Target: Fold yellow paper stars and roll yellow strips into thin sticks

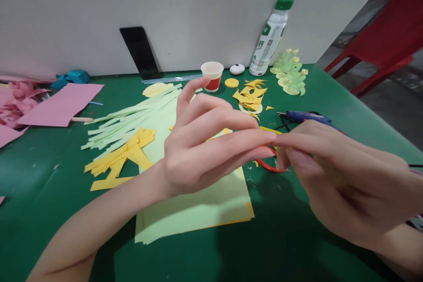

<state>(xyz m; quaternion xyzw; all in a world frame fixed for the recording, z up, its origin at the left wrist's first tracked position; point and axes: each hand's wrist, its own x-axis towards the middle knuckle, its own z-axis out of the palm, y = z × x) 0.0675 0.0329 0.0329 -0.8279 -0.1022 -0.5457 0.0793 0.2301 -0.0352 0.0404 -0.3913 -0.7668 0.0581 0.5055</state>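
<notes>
My left hand reaches across the middle with thumb and index finger pressed together and the other fingers bent above them. Its fingertips meet those of my right hand, whose thumb and index finger are closed as well. Whatever lies between the fingertips is hidden or too small to make out. Just behind where they meet, a red loop, perhaps a scissors handle, shows partly. Beneath my left hand lie light green paper sheets. Green paper strips and yellow paper strips are left of it.
A blue glue gun lies behind my right hand. Yellow scraps, a paper cup, a bottle, a phone and a paper plant are at the back. Pink paper lies left; a red chair stands right.
</notes>
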